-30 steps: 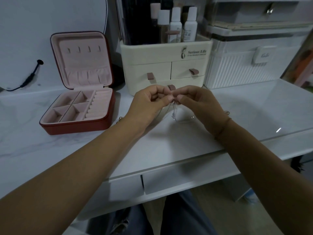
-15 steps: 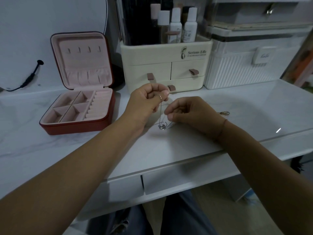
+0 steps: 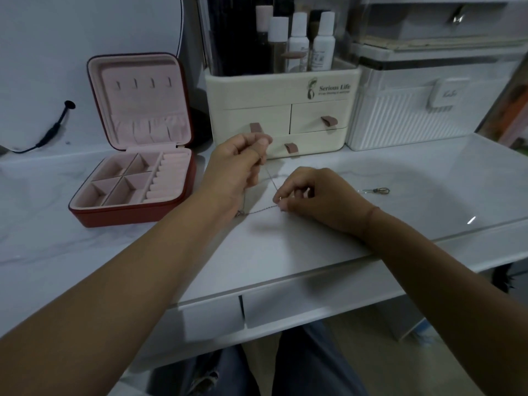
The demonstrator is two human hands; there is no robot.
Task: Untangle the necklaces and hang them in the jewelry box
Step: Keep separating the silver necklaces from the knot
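**Both hands pinch a fine chain over the white tabletop**

A glossy white marble-patterned tabletop fills the middle of the view, with two shallow drawers under its front edge. At the back right stands a white ribbed plastic storage case. Beside it on the left sits a cream plastic cosmetic organiser with three small drawers with brown tab pulls, and white-capped bottles stand in its top. Further left, a square red jewelry box lined in pink velvet lies open on the table, its lid upright. The four hooks in the lid carry nothing, and its compartments look bare.

The left hand is raised just in front of the organiser, its fingers curled, with thumb and forefinger pinching a thin silver necklace chain. The right hand rests on the tabletop near the middle, and its curled fingertips pinch the same chain lower down. The chain runs slanting between the two grips. A twisted length of chain lies on the table from the right fingertips toward the left wrist, ending in a small tangle or pendant; which it is cannot be told. A small dark pendant-like piece lies on the table to the right of the right hand, apart from it.
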